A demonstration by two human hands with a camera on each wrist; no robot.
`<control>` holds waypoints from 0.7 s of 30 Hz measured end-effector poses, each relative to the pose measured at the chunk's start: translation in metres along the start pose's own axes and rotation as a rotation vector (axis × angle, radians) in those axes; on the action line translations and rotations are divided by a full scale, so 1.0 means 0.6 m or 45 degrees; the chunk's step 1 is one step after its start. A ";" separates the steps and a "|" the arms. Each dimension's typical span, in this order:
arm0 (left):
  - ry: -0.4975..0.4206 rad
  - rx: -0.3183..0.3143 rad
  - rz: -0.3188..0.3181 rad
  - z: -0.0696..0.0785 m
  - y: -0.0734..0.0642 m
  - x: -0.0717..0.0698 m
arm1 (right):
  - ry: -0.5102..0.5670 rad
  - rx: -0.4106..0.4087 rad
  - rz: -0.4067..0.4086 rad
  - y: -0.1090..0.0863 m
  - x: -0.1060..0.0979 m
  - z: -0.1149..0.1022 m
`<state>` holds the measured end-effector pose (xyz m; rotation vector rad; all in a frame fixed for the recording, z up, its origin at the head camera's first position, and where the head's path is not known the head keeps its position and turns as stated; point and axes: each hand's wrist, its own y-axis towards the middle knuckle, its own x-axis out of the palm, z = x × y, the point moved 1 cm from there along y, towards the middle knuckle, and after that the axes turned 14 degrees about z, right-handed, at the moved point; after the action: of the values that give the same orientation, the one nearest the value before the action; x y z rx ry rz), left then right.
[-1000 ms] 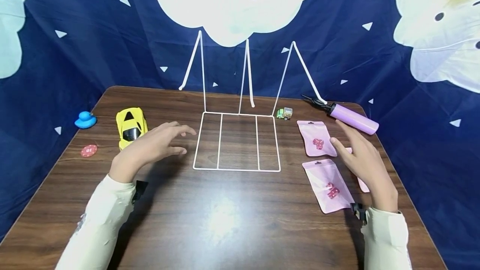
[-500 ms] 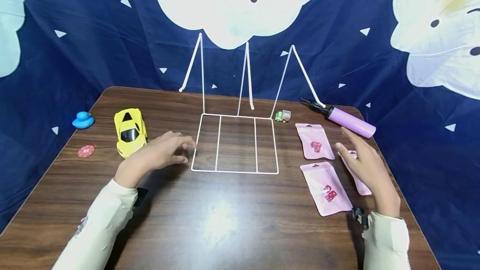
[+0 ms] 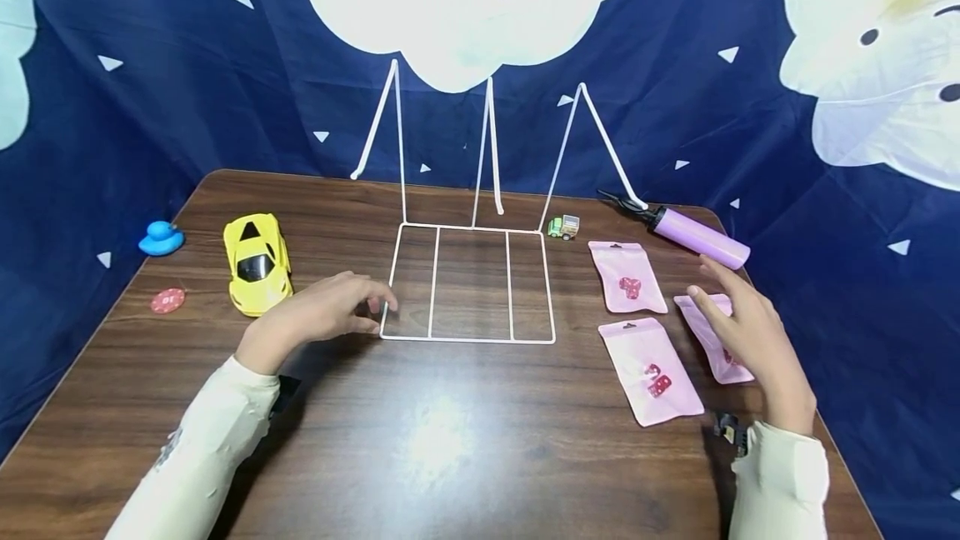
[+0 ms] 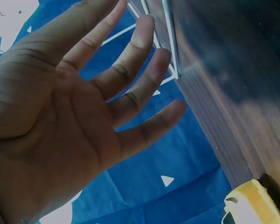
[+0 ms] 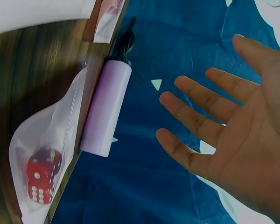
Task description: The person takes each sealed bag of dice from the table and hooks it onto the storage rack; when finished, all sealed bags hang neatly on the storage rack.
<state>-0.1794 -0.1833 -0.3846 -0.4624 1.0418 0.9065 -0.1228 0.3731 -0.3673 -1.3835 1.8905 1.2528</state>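
My left hand (image 3: 318,311) hovers at the left edge of the white wire rack (image 3: 468,342), fingers relaxed and holding nothing. In the left wrist view its bare palm and spread fingers (image 4: 142,133) show. On the right side, my right hand (image 3: 757,336) is held over the outermost pink zip pouch (image 3: 701,323), partly hiding it. The right wrist view shows that palm with nothing in it. Two more pink pouches, an upper one (image 3: 615,261) and a lower one (image 3: 630,348), lie to its left. Red dice (image 5: 42,172) show through a pouch's clear film.
A yellow toy car (image 3: 257,265), a blue rubber duck (image 3: 161,238) and a red chip (image 3: 167,300) lie on the left. Behind the pouches is a purple hand pump (image 3: 701,238). A small toy truck (image 3: 564,227) stands beside the rack, whose bent wire prongs rise at the back.
My right hand has shifted right, uncovering more of the outermost pouch. My left hand has moved slightly right and down, so its fingertips now overlap the rack's left edge in view.
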 end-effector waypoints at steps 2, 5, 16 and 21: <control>-0.005 -0.004 -0.013 0.000 0.000 0.001 | 0.009 0.005 0.001 0.000 -0.003 0.005; -0.013 -0.010 -0.028 -0.001 0.002 0.002 | 0.017 0.017 0.010 -0.001 -0.007 0.014; -0.012 0.040 -0.011 0.003 0.001 0.010 | 0.016 0.050 0.029 -0.015 -0.014 0.056; 0.028 -0.002 -0.035 0.004 0.004 0.009 | -0.052 0.103 0.024 -0.022 -0.019 0.069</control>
<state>-0.1792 -0.1779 -0.3882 -0.4876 1.0525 0.8797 -0.1118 0.4141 -0.3828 -1.2926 1.9092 1.1912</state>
